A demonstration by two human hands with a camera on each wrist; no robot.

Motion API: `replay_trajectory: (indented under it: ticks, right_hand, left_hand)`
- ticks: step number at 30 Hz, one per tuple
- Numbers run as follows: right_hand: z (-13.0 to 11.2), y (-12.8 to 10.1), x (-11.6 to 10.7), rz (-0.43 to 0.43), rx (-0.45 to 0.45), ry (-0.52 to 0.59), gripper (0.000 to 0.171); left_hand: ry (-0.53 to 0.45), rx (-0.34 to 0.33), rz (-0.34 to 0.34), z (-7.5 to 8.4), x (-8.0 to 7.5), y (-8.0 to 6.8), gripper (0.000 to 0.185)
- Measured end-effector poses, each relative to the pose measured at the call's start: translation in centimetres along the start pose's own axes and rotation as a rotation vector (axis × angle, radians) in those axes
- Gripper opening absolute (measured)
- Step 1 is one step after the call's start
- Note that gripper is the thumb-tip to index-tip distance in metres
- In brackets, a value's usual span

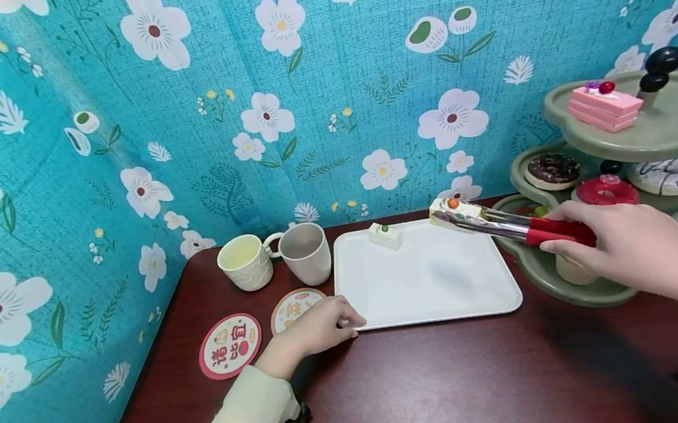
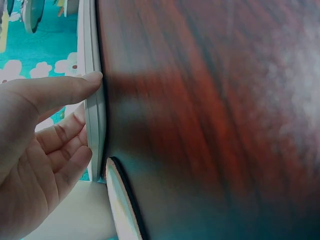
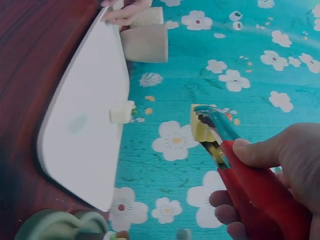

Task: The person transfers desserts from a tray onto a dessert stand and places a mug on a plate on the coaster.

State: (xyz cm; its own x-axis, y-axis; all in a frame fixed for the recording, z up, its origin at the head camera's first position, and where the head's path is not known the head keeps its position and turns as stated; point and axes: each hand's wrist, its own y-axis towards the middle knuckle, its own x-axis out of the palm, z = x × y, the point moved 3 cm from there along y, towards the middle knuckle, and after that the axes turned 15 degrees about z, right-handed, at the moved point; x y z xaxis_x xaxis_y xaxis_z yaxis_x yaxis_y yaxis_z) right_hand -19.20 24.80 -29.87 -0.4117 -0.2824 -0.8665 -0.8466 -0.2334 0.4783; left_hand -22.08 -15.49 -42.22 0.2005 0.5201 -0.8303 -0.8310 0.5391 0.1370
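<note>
My right hand (image 1: 621,244) grips red-handled metal tongs (image 1: 498,224). Between the tongs' tips a small pale cake slice (image 1: 440,212) with an orange topping is held above the right part of a white tray (image 1: 403,287). In the right wrist view, the slice's yellowish side (image 3: 199,129) faces the camera. A second white cake slice (image 1: 385,236) with a green topping sits near the tray's back left. At the tray's front left corner, my left hand (image 1: 323,327) holds the rim; the left wrist view shows the thumb on the edge and the other fingers curled beside it.
On the right stands a green tiered stand (image 1: 665,129) with a pink cake slice (image 1: 604,108) and several doughnuts (image 1: 606,191). Two mugs (image 1: 307,259) stand left of the tray, behind two round coasters (image 1: 230,347). A floral cloth (image 1: 317,124) hangs behind the brown table (image 1: 443,380).
</note>
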Motion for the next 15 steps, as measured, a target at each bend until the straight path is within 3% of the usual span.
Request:
replay_trajectory:
  ticks: [9,15]
  right_hand:
    - [0.4,-0.3,-2.6,0.013,0.041,-0.065,0.058]
    - [0.8,-0.7,-4.4,0.114,0.061,-0.063,0.056]
  left_hand:
    - [0.011,0.008,0.009,-0.2,0.0,0.0,0.018]
    - [0.013,0.008,0.012,-0.1,-0.2,0.0,0.018]
